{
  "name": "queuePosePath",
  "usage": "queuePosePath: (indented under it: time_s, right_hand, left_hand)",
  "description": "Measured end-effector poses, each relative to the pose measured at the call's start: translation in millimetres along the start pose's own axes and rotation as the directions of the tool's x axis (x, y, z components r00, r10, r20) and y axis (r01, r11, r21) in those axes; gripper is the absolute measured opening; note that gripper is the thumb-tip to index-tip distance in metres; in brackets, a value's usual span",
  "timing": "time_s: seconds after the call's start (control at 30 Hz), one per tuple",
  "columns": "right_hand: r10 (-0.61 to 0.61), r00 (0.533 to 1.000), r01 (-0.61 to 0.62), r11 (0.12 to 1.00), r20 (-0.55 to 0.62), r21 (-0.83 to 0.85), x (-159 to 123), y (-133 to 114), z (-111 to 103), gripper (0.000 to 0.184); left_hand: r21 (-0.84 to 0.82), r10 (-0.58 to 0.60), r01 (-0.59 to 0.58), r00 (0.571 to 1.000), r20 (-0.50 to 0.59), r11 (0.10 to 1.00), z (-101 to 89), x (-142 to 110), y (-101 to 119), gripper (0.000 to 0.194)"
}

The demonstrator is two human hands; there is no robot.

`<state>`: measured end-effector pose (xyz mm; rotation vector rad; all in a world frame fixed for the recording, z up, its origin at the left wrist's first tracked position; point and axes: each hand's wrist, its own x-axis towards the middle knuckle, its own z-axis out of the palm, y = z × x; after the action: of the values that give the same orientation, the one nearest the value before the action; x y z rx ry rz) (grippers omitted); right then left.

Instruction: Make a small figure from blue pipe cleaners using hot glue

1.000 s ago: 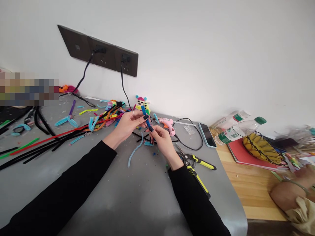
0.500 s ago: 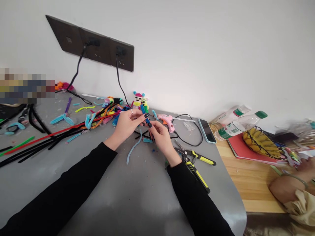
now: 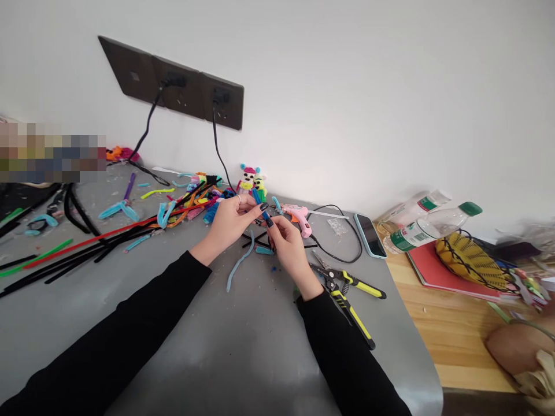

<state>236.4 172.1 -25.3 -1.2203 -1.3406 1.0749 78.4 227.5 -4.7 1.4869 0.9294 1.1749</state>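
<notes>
Between both hands, above the grey table (image 3: 243, 346), is a short bundle of blue pipe cleaner (image 3: 256, 197). My left hand (image 3: 232, 222) pinches its upper part between thumb and fingers. Lower down, my right hand (image 3: 287, 242) has its thumb and fingertips closed on the same piece; the curled fingers hide part of it. A loose light-blue pipe cleaner (image 3: 237, 268) lies on the table below the hands. Just behind them stand two small fuzzy figures (image 3: 249, 176). To the right of the fingers rests a pink glue gun (image 3: 299, 216).
Yellow-and-black pliers (image 3: 347, 289) lie right of my right wrist, near a phone (image 3: 370, 236). Many coloured pipe cleaners (image 3: 130, 231) spread over the left side. Plastic bottles (image 3: 411, 236), a yellow basket (image 3: 470, 260) and another person's arm (image 3: 515, 346) are at the right.
The view has shifted slightly, so everything appears a little further right and lower. Both hands keep hold of the blue pipe cleaner with almost the same grip.
</notes>
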Motion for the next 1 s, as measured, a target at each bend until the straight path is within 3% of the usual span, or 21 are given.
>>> queuePosePath:
  time_s: [0.2,0.33,0.4,0.5,0.57,0.63,0.77,1.0]
  right_hand:
    - [-0.019,0.999,0.018,0.999,-0.032,-0.035,-1,1,-1,0.033]
    - [-0.023,0.998,0.019,0.998,-0.066,-0.053,-1,0,-2,0.030]
    - [-0.023,0.995,0.018,0.999,-0.097,-0.052,-1,1,-2,0.031]
    - [-0.002,0.994,-0.001,1.000,-0.112,-0.026,-1,3,-3,0.036]
    - [0.024,0.994,-0.024,1.000,-0.106,0.002,0,4,-5,0.037]
    - [0.045,0.993,-0.042,0.999,-0.110,0.030,1,5,-7,0.037]
    - [0.075,0.991,-0.068,0.996,-0.108,0.066,2,6,-10,0.038]
    - [0.050,0.992,-0.045,0.998,-0.112,0.047,1,10,-13,0.041]
  left_hand:
    - [0.064,0.057,-0.056,0.998,-0.020,0.996,1.3,-2,-3,0.056]
    - [0.268,0.173,-0.160,0.985,-0.025,0.950,4.3,-7,-7,0.038]
    - [0.401,0.309,-0.291,0.951,0.020,0.869,6.9,-10,-11,0.028]
    - [0.510,0.511,-0.511,0.846,0.153,0.692,12.2,-13,-17,0.023]
    - [0.548,0.569,-0.586,0.791,0.227,0.597,15.8,-14,-21,0.027]
    - [0.581,0.589,-0.612,0.764,0.262,0.536,18.7,-14,-22,0.031]
    - [0.599,0.584,-0.612,0.764,0.275,0.517,21.6,-16,-21,0.032]
    - [0.546,0.538,-0.572,0.807,0.244,0.612,22.3,-16,-25,0.030]
